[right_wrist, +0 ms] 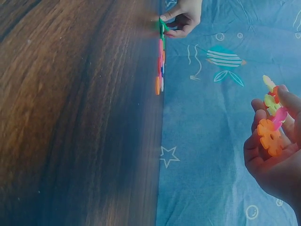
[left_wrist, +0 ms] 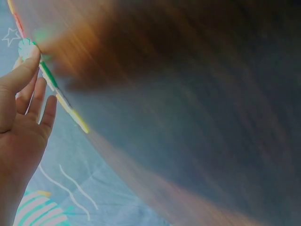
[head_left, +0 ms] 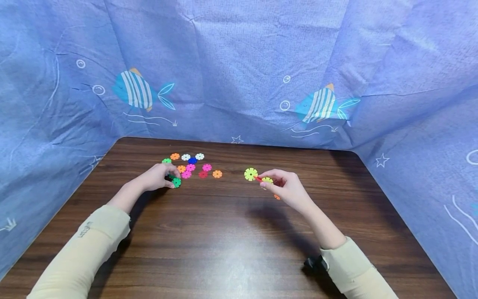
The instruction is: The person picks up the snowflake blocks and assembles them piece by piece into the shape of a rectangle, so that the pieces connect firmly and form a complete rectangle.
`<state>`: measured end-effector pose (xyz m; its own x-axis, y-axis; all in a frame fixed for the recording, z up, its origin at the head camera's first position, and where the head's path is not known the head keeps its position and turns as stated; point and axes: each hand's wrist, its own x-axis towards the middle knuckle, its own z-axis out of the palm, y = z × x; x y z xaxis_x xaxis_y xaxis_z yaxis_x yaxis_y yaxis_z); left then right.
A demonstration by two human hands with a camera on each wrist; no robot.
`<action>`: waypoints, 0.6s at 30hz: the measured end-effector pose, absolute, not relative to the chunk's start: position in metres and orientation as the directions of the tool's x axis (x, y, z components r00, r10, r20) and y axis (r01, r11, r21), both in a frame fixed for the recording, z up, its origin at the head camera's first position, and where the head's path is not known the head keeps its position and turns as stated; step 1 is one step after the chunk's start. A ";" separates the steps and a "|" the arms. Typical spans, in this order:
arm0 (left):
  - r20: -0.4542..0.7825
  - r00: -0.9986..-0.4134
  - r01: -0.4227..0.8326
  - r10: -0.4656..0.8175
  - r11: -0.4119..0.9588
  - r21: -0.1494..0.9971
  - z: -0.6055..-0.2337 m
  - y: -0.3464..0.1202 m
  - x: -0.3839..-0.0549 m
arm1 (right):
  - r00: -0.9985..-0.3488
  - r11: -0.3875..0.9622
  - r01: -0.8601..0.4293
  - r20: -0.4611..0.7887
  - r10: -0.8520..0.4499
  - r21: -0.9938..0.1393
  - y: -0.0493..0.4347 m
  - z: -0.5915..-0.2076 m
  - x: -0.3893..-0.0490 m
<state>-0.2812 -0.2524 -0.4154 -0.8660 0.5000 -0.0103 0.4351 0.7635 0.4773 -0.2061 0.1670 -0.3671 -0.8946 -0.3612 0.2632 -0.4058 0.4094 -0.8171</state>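
Observation:
My left hand (head_left: 154, 177) is at the far left of the table, pinching a green notched plastic disc (head_left: 177, 182) between thumb and fingers. The same green disc (left_wrist: 26, 48) shows at the fingertips in the left wrist view. My right hand (head_left: 290, 192) grips a short chain of interlocked notched discs above the table. A yellow disc (head_left: 250, 174) sits at the chain's left end, joined to a red disc (head_left: 258, 179) seen edge-on. Further along come another yellow disc (right_wrist: 271, 104), a pink disc (right_wrist: 279, 118) and an orange disc (right_wrist: 268, 136); the fingers hide part of them.
Loose discs lie beside the left hand: an orange disc (head_left: 217, 174), a crimson disc (head_left: 203, 174), a blue disc (head_left: 192, 160), a white disc (head_left: 199, 156) and several others. The brown wooden table (head_left: 209, 232) meets a blue fish-print cloth (head_left: 231, 74) at its back and sides.

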 end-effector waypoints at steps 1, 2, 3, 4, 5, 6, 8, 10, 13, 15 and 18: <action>-0.018 -0.869 0.424 0.495 0.764 0.487 -0.415 -0.252 -0.281 | -0.896 0.411 -0.402 0.259 -0.361 -0.818 0.167 -0.366 -0.206; -0.024 -0.870 0.419 0.492 0.763 0.492 -0.415 -0.252 -0.281 | -0.897 0.413 -0.399 0.255 -0.360 -0.819 0.166 -0.365 -0.205; -0.025 -0.873 0.412 0.487 0.765 0.495 -0.415 -0.251 -0.281 | -0.896 0.413 -0.399 0.254 -0.363 -0.819 0.165 -0.362 -0.203; -0.022 -0.875 0.410 0.484 0.764 0.499 -0.415 -0.251 -0.281 | -0.896 0.412 -0.399 0.253 -0.365 -0.819 0.164 -0.358 -0.201; -0.016 -0.876 0.410 0.482 0.762 0.501 -0.415 -0.251 -0.281 | -0.896 0.410 -0.398 0.251 -0.367 -0.821 0.163 -0.355 -0.198; -0.008 -0.877 0.410 0.480 0.758 0.507 -0.415 -0.250 -0.280 | -0.896 0.407 -0.396 0.249 -0.369 -0.823 0.162 -0.351 -0.196; 0.012 -0.879 0.414 0.476 0.752 0.513 -0.413 -0.248 -0.279 | -0.894 0.404 -0.398 0.250 -0.371 -0.824 0.160 -0.344 -0.191; 0.022 -0.878 0.416 0.477 0.741 0.528 -0.412 -0.245 -0.278 | -0.894 0.400 -0.398 0.251 -0.372 -0.825 0.158 -0.340 -0.189; 0.042 -0.877 0.424 0.478 0.730 0.536 -0.408 -0.239 -0.277 | -0.893 0.395 -0.400 0.255 -0.371 -0.827 0.158 -0.338 -0.187; 0.066 -0.878 0.433 0.474 0.726 0.534 -0.406 -0.236 -0.277 | -0.893 0.394 -0.402 0.259 -0.367 -0.827 0.158 -0.338 -0.186; 0.114 -0.877 0.454 0.467 0.725 0.518 -0.399 -0.230 -0.276 | -0.895 0.398 -0.405 0.268 -0.357 -0.823 0.159 -0.337 -0.186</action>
